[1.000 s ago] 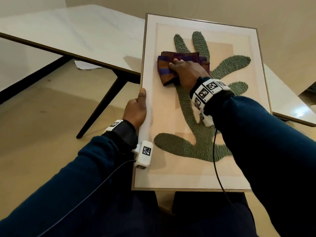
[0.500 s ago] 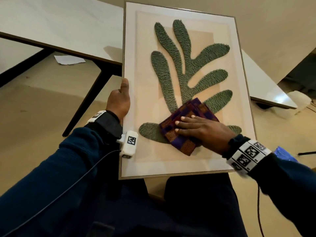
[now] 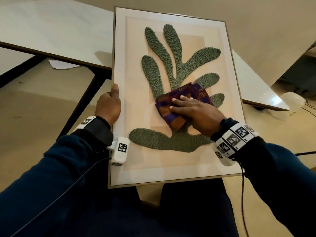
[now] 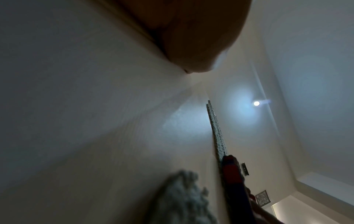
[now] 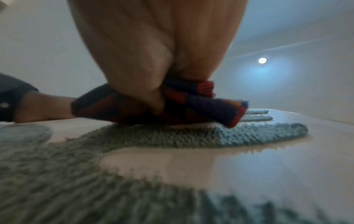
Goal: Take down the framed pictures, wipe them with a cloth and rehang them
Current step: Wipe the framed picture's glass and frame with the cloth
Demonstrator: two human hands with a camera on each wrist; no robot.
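Observation:
A large framed picture (image 3: pixel 171 171) with a green tufted leaf shape (image 3: pixel 153 69) lies tilted on my lap, its top leaning on the table edge. My left hand (image 3: pixel 107 105) grips the frame's left edge, thumb on the front; that thumb (image 4: pixel 191 37) fills the top of the left wrist view. My right hand (image 3: pixel 193 110) presses a folded purple-and-orange cloth (image 3: pixel 171 98) flat against the glass at the picture's middle right. In the right wrist view the cloth (image 5: pixel 201 109) sits bunched under my palm (image 5: pixel 153 45) on the leaf shape (image 5: pixel 172 136).
A white-topped table (image 3: pixel 51 31) with black legs (image 3: pixel 82 100) stands ahead at the left, another tabletop (image 3: pixel 256 93) at the right. A sheet of paper (image 3: pixel 61 65) lies on the floor under the table. A white object (image 3: pixel 292 101) sits on the floor far right.
My right hand swept the cloth from the upper part of the picture down to the lower part, then back up a little. The left hand kept its grip on the frame's edge.

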